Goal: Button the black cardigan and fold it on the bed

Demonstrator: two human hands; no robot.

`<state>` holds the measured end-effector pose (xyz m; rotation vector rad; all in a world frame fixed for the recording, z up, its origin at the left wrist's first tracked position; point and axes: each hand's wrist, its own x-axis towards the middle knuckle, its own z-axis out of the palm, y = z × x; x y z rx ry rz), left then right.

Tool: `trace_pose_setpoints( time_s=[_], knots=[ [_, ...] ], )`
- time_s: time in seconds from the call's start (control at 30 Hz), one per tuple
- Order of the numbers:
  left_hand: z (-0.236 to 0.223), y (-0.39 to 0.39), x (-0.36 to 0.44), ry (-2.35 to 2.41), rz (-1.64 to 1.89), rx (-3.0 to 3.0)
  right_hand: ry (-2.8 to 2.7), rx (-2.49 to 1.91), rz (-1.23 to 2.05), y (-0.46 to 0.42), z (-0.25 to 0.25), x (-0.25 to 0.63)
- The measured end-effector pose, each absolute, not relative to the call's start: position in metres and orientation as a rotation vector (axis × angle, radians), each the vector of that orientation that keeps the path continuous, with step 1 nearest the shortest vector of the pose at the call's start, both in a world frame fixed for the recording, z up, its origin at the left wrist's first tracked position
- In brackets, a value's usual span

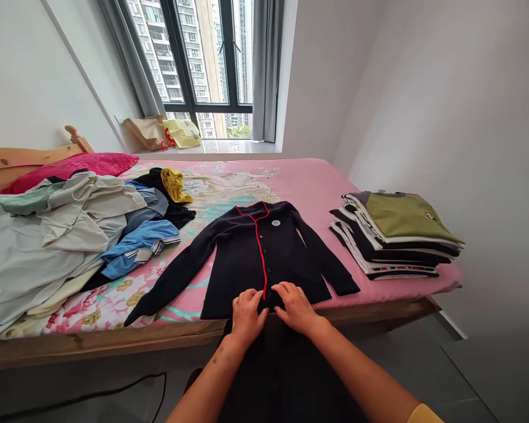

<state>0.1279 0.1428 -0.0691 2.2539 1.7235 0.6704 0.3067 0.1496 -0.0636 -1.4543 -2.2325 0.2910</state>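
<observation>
Pressing down at the hem, your left hand (pixel 247 311) and right hand (pixel 296 305) rest side by side on the dark cardigan (pixel 255 252), fingers curled against the cloth by the lowest button rather than clamped round it, so the front stays flat. It lies face up at the near edge of the bed (pixel 317 182), sleeves angled outward, red piping running down its middle, within easy reach of you. Well apart to your right sits a neat stack of folded shirts (pixel 394 235); to your left, a loose heap of clothes (pixel 66 235) spreads across the sheet.
</observation>
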Motion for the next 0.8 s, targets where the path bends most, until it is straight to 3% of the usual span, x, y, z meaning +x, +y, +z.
trace_pose_setpoints(
  time_s=[0.43,0.8],
  knots=[
    [-0.035,0.172,0.151,1.925,0.282,1.713,-2.197,-1.442,0.17,0.151,-0.071,0.314],
    [-0.046,0.161,0.135,1.754,0.34,1.798,-1.876,-1.783,0.032,0.15,-0.089,0.409]
  ],
)
